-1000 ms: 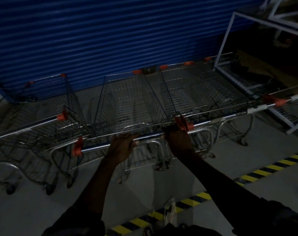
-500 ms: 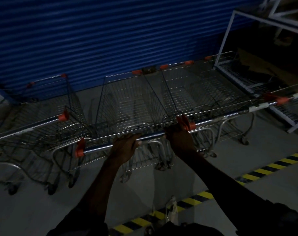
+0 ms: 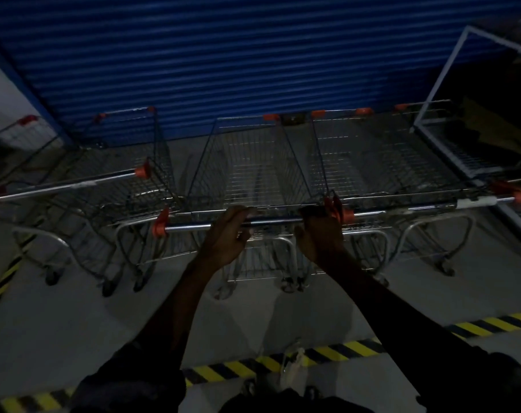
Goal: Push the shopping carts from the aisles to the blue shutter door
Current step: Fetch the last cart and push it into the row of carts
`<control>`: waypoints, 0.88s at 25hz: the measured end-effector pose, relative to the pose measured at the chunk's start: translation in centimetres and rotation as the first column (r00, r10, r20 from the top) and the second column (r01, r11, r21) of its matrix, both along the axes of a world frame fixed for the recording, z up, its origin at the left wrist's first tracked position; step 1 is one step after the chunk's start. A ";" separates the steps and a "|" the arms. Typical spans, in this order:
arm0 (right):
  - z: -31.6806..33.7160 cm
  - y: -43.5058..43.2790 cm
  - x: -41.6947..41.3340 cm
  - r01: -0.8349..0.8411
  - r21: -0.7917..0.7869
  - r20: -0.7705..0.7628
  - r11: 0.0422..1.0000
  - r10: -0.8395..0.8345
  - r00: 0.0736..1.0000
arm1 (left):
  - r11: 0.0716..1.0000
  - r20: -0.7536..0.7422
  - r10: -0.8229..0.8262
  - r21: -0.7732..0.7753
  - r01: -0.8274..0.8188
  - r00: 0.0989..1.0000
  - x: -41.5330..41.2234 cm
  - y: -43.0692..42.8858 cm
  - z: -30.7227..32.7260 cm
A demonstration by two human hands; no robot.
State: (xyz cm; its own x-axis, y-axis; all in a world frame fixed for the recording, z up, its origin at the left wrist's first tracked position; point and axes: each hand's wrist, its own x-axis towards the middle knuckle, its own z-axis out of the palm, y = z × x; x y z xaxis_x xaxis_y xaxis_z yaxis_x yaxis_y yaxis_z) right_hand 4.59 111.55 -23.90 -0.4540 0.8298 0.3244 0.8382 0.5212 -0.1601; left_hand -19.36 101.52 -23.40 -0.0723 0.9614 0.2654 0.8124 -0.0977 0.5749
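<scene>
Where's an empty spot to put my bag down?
The floor between the carts and the striped line is bare, left and right. The middle cart holds nothing too. Along the shutter it is crowded: carts stand side by side, with a white frame at the right.

Wire carts (image 3: 253, 174) with orange-capped handles (image 3: 187, 226) stand side by side. Their noses nearly reach the ribbed blue shutter (image 3: 223, 55).

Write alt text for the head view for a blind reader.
The left hand and right hand grip the handle of a wire shopping cart facing a blue shutter door in dim light. Other carts stand either side; striped floor tape lies behind it.
</scene>
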 end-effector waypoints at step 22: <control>2.1 -12.6 -18.6 -0.391 -0.004 -0.272 0.921 0.375 0.886 | 0.964 -0.100 0.266 0.034 -0.264 0.959 -15.1 -15.9 3.5</control>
State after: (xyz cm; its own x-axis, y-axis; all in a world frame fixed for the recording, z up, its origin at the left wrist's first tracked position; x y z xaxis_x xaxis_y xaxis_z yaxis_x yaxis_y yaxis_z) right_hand -13.99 99.00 -21.78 -0.6457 0.6293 0.4324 0.4994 0.7765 -0.3844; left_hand -34.45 85.59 -19.93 -0.2950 0.9060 0.3037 0.8652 0.1184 0.4872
